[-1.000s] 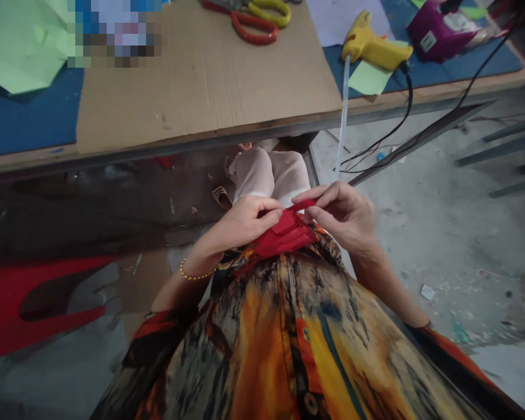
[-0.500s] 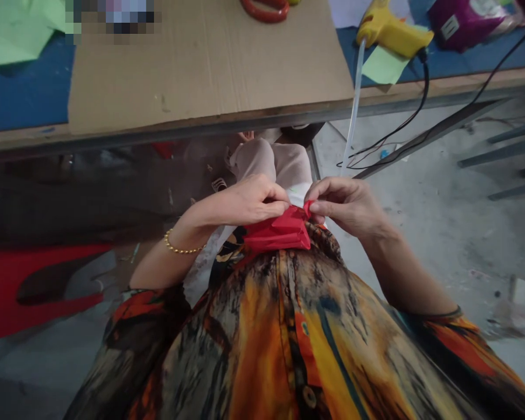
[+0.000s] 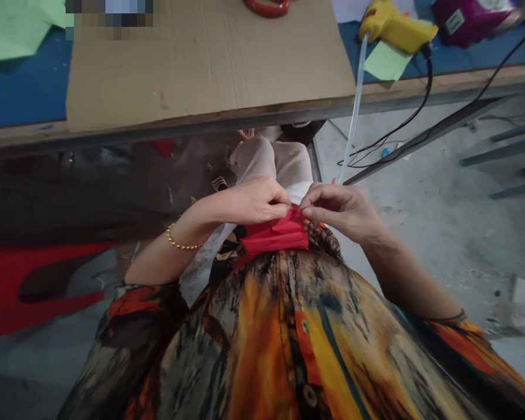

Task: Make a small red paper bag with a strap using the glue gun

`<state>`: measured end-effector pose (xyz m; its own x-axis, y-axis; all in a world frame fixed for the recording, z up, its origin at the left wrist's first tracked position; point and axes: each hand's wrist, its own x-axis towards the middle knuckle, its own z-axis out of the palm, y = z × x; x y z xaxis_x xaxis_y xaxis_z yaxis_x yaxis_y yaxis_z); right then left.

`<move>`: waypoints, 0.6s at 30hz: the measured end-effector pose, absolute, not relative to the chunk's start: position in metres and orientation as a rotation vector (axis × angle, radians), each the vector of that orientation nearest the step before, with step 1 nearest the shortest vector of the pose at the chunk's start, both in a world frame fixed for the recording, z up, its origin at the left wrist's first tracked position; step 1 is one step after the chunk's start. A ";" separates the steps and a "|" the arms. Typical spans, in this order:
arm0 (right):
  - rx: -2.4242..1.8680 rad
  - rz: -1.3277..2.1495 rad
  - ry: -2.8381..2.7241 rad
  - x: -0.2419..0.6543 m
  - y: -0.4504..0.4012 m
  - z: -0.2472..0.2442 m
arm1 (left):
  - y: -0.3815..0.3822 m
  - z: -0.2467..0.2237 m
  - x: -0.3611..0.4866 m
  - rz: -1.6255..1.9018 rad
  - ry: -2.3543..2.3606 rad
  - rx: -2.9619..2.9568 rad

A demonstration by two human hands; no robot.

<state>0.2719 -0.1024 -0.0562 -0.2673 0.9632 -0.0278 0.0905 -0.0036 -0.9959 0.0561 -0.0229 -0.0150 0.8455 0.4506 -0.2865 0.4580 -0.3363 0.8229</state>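
Observation:
A piece of folded red paper (image 3: 275, 234) lies across my lap, creased into layers with its lower edge against my shirt. My left hand (image 3: 262, 201) pinches its upper edge, thumb and fingers pressed together, and covers part of the left side. At the upper right corner, the thumb and forefinger of my right hand (image 3: 335, 207) are closed on the same paper. Both sets of fingertips are close together, with a short stretch of red edge between them. What sits under the left fingers is hidden.
Ahead is a table edge with a cardboard sheet (image 3: 210, 64) and red-handled scissors (image 3: 268, 6). A yellow glue gun (image 3: 396, 28) rests at right, its clear glue stick (image 3: 354, 111) hanging over the edge near my right hand. A black cord (image 3: 424, 96) trails down. A red stool (image 3: 9, 291) stands left.
My right fingers have moved slightly left and down, laying flatter the bunched corner of red paper they had lifted. My left hand stays nearly in place.

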 end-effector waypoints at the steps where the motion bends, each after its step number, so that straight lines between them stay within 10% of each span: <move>1: -1.176 1.385 -1.472 0.271 -0.103 -0.057 | -0.023 -0.015 0.057 -0.016 0.678 1.975; 18: -1.297 1.519 -1.419 0.266 -0.098 -0.066 | -0.023 -0.019 0.059 -0.038 0.659 1.949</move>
<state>0.2663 -0.0977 -0.0656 -0.2745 0.9380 -0.2116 0.1473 -0.1764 -0.9732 0.0593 -0.0229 -0.0188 0.8491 0.4285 -0.3088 0.4616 -0.3178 0.8282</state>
